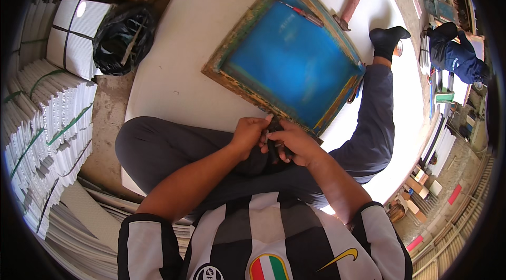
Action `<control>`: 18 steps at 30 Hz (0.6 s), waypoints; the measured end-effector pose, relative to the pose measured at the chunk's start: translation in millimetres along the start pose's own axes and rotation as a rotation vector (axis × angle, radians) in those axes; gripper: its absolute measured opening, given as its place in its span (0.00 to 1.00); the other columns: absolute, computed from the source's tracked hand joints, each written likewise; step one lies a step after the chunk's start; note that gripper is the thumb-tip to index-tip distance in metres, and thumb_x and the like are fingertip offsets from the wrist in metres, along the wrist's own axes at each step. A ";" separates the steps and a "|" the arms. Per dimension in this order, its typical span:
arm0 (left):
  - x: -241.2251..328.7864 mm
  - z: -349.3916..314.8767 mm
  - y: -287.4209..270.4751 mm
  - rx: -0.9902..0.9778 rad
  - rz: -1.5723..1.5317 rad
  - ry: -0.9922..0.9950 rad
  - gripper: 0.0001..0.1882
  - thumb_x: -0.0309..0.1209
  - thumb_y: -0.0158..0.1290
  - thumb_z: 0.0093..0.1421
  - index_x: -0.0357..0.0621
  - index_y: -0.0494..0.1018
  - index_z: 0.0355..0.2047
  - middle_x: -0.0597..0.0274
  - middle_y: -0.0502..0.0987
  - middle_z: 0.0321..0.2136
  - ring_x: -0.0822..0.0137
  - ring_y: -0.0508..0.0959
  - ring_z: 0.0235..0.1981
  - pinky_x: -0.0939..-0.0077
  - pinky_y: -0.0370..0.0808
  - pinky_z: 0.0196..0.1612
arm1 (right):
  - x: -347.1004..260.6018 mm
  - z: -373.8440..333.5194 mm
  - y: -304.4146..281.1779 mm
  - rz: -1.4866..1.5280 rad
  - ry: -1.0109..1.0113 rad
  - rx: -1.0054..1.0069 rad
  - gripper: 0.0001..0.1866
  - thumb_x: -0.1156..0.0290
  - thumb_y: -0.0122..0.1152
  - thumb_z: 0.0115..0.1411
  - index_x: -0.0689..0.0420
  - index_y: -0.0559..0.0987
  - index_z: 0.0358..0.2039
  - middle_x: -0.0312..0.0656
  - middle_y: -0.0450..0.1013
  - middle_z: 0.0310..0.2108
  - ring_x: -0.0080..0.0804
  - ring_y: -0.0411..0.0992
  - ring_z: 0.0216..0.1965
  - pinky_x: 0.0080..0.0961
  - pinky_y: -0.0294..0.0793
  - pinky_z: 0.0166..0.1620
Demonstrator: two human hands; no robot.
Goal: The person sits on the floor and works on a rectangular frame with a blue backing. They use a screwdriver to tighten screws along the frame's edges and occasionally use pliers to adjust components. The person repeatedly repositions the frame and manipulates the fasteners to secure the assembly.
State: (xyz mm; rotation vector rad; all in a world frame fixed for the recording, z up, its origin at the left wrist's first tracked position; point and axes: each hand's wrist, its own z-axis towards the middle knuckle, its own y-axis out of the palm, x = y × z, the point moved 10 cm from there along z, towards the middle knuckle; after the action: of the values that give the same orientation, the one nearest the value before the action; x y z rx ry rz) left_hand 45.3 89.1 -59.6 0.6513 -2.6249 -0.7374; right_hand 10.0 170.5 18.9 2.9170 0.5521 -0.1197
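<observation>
A worn wooden frame with a blue screen stretched in it lies tilted in front of me on a white surface. At its near corner my right hand is closed around a dark-handled tool that looks like pliers. My left hand meets it there, thumb and fingers pinched together; what they hold, if anything, is hidden. On the blue screen, near the far right side, rests a screwdriver with a red and dark handle. Just beyond the frame lies a hammer with a reddish wrapped handle.
My bent legs and dark-socked foot border the frame on the right. A black plastic bag sits at the left edge of the white surface. Stacks of white sheets stand at left. Another person is at far right.
</observation>
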 end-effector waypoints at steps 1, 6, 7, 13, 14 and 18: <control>-1.6 -0.6 -1.2 0.011 -0.002 -0.004 0.21 0.40 0.56 0.72 0.39 0.77 0.25 0.66 0.73 0.18 0.75 0.71 0.16 0.79 0.69 0.20 | 0.8 -0.7 0.3 0.014 0.009 -0.022 0.09 0.69 0.57 0.66 0.59 0.76 0.43 0.44 0.80 0.30 0.24 0.68 0.14 0.23 0.58 0.14; -3.2 -3.2 0.4 0.041 -0.008 0.005 0.20 0.41 0.57 0.71 0.37 0.80 0.28 0.68 0.74 0.19 0.77 0.71 0.16 0.79 0.67 0.20 | 4.0 -1.9 -2.4 0.009 0.003 0.007 0.09 0.68 0.56 0.68 0.59 0.77 0.42 0.47 0.81 0.31 0.23 0.67 0.13 0.21 0.58 0.14; -3.5 -2.6 0.8 0.036 -0.011 0.011 0.20 0.41 0.57 0.71 0.37 0.80 0.28 0.68 0.74 0.19 0.77 0.71 0.17 0.79 0.67 0.20 | 4.5 -1.7 -3.1 0.014 0.006 0.006 0.09 0.68 0.56 0.68 0.59 0.77 0.42 0.47 0.81 0.31 0.23 0.66 0.12 0.21 0.58 0.14; -2.4 1.6 1.0 0.016 -0.005 0.042 0.20 0.41 0.57 0.71 0.37 0.79 0.29 0.68 0.73 0.19 0.77 0.70 0.17 0.79 0.67 0.20 | -2.0 -4.8 -5.5 0.039 0.033 -0.008 0.09 0.67 0.54 0.69 0.59 0.78 0.40 0.49 0.82 0.31 0.22 0.66 0.11 0.21 0.59 0.13; -2.7 2.2 0.9 0.023 -0.004 0.043 0.20 0.41 0.57 0.71 0.37 0.79 0.28 0.68 0.73 0.19 0.77 0.70 0.17 0.79 0.67 0.20 | -1.9 -4.7 -6.0 0.044 0.036 -0.013 0.09 0.67 0.54 0.70 0.59 0.78 0.41 0.49 0.82 0.31 0.22 0.65 0.11 0.21 0.60 0.13; -1.1 3.1 1.9 0.034 0.016 0.047 0.20 0.42 0.55 0.72 0.43 0.77 0.26 0.69 0.72 0.17 0.77 0.69 0.16 0.80 0.65 0.21 | 1.6 -1.9 -11.0 0.095 0.046 0.013 0.09 0.66 0.54 0.70 0.59 0.75 0.43 0.50 0.81 0.29 0.24 0.64 0.09 0.23 0.62 0.13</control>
State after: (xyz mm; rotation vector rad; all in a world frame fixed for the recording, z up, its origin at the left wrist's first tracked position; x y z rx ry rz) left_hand 44.3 92.3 -61.3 0.6481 -2.6021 -0.6658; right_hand 7.5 181.6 18.9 2.9589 0.4201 -0.0438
